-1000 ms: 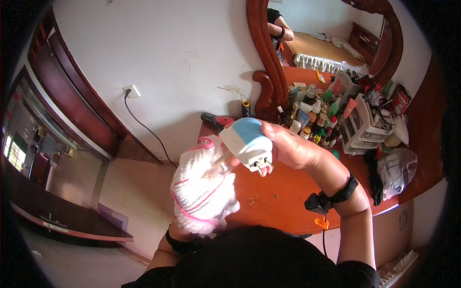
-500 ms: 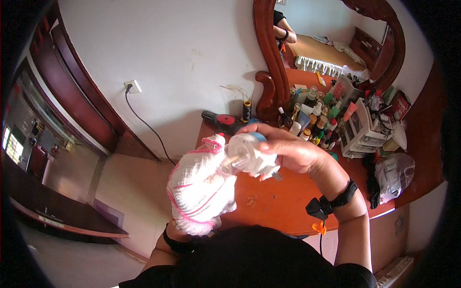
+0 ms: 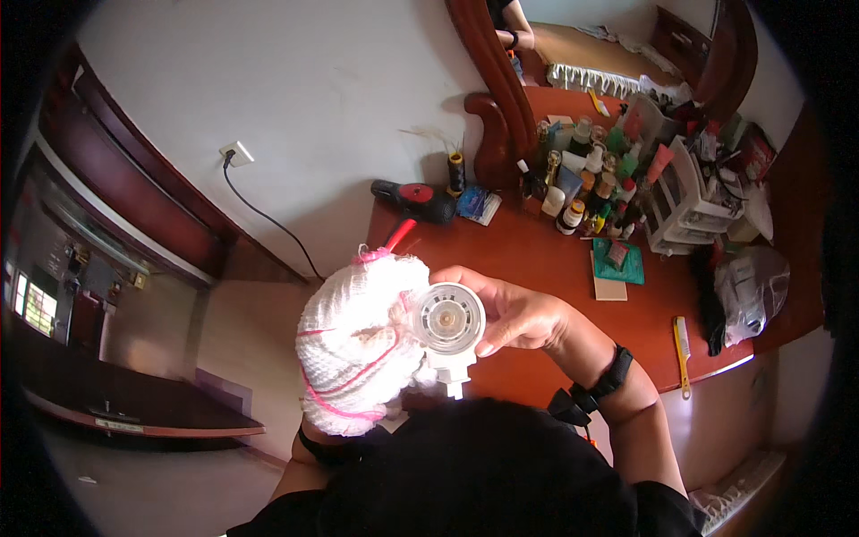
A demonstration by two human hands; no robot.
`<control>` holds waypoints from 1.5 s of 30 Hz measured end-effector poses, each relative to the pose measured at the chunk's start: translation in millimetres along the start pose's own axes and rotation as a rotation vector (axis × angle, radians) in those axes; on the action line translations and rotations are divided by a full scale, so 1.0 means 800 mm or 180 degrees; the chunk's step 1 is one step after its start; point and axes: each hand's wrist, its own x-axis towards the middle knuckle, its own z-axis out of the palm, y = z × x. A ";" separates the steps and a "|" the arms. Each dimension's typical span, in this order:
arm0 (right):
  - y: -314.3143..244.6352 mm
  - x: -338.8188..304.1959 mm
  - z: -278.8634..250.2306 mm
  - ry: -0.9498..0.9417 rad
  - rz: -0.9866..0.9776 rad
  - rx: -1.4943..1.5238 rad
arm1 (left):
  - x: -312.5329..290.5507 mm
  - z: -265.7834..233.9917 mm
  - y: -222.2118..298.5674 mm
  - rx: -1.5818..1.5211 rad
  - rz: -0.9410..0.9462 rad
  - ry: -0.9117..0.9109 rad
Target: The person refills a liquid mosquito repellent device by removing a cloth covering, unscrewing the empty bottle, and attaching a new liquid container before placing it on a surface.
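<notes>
My right hand (image 3: 519,318) has its fingers and thumb closed around a round white and clear plastic device (image 3: 447,319). The clear face, with slots in a ring and a small rod at the centre, points up at me. From its lower edge sticks out a white plug-like piece (image 3: 454,374). Against the device's left side bulges a white waffle-weave towel (image 3: 353,327) with pink stripes. My left forearm (image 3: 295,470) runs up into this towel, which covers my left hand, so its fingers are hidden.
A black and red hair dryer (image 3: 416,201), a thread spool (image 3: 456,173) and blue packets (image 3: 479,205) lie on the red-brown dresser (image 3: 510,246). Several bottles (image 3: 586,183), a white drawer organiser (image 3: 684,201), a plastic bag (image 3: 754,294) and a yellow comb (image 3: 683,353) are at right.
The device has turned from a tilted side view to face upward and has come lower, close beside the towel. The head view has shifted, uncovering the hair dryer's red handle and the comb.
</notes>
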 end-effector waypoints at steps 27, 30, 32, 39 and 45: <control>0.043 -0.022 -0.036 0.0244 -0.0056 0.1181 | 0.015 0.007 -0.013 0.0799 0.0115 -0.0312; 0.046 -0.024 -0.041 0.0309 0.0011 0.1181 | 0.015 0.003 -0.016 0.0809 0.0113 -0.0282; 0.048 -0.024 -0.044 0.0349 0.0053 0.1164 | 0.015 0.001 -0.016 0.0806 0.0140 -0.0262; 0.054 -0.021 -0.044 0.0139 0.0025 0.1266 | 0.012 -0.005 -0.018 0.0803 0.0179 -0.0198; 0.062 -0.022 -0.053 0.0098 0.0051 0.1084 | 0.008 -0.008 -0.016 0.0827 0.0228 -0.0197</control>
